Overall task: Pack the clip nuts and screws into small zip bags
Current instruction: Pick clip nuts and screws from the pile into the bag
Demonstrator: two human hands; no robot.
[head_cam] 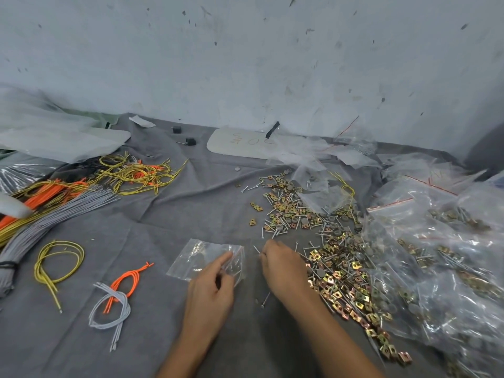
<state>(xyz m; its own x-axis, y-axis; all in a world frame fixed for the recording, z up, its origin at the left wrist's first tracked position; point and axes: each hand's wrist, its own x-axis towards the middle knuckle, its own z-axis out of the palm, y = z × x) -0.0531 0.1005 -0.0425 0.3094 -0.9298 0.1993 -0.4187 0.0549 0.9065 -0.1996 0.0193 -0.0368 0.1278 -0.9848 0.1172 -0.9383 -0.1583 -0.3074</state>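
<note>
L hand [210, 285] pinches zip bag [200, 255] edge, bag lies on grey cloth [169, 208] | R hand [281, 264] fingers curled at edge of clip nuts + screws pile [336, 271], grip unclear | pile on cloth just R of bag

Soft, even light; edges bend wide-angle, hands slightly blurred.

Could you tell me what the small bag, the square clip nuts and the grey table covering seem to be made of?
Small bag: thin clear plastic film, glossy, with glare and the covering showing through. Clip nuts: probably plated sheet metal, given their yellow-gold shine. Table covering: apparently matte grey fabric, creased into folds.
</note>
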